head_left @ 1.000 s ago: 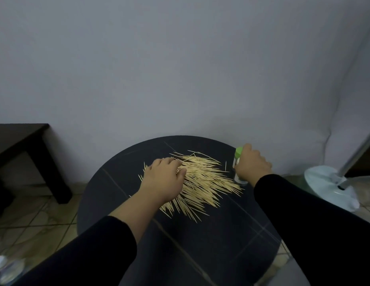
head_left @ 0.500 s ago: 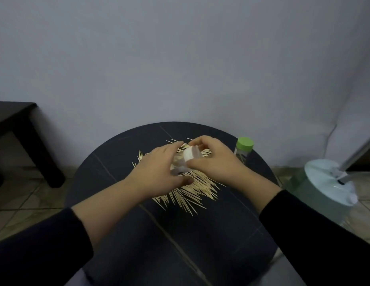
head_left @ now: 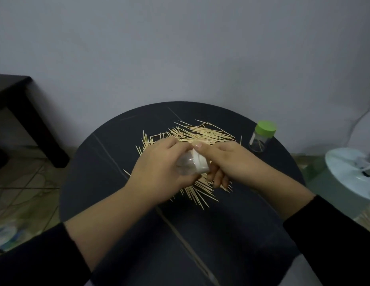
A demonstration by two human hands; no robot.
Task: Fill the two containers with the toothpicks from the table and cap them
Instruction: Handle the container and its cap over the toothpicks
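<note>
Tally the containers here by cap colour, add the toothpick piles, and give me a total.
Green-capped container, standing on the table: 1
White-capped container, gripped by the left hand and the right hand: 1
Toothpick pile, loose picks too many to count: 1
Total: 3

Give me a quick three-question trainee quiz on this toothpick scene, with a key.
1. True or false: the green-capped container lies on its side.
2. The left hand holds the clear container. What do the right hand's fingers grip? A its white cap; B the green cap; C a spoon.
3. Where do the toothpicks lie?
Key: 1 false, it stands upright. 2 A. 3 loose on the table, under and beyond both hands.
</note>
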